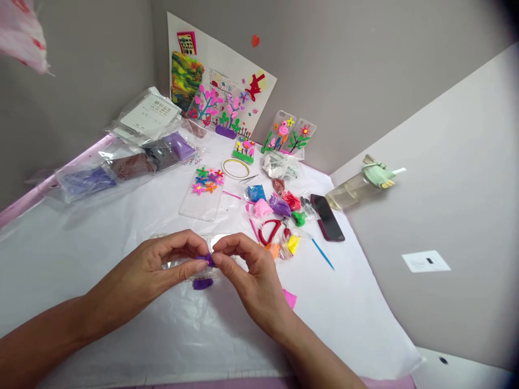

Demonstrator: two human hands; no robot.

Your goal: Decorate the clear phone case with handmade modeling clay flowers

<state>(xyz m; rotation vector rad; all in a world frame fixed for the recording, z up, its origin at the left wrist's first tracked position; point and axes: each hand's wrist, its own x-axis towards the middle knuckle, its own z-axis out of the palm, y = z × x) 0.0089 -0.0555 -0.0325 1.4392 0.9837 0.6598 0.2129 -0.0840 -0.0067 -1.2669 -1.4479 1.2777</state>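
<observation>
My left hand and my right hand meet at the front middle of the table. Between their thumbs and fingertips is a small piece of purple clay, pinched from both sides; its exact shape is partly hidden. Beneath the fingers lies a clear, glossy flat object, mostly covered by my hands. A flattened purple clay lump rests just in front of it. Beyond my hands is a transparent phone case decorated with several colourful clay flowers.
Right of centre lie several bagged clay lumps, red-handled scissors, a blue stick and a phone. A bottle stands by the right wall. Clay packets line the left edge. Decorated cases lean at the back.
</observation>
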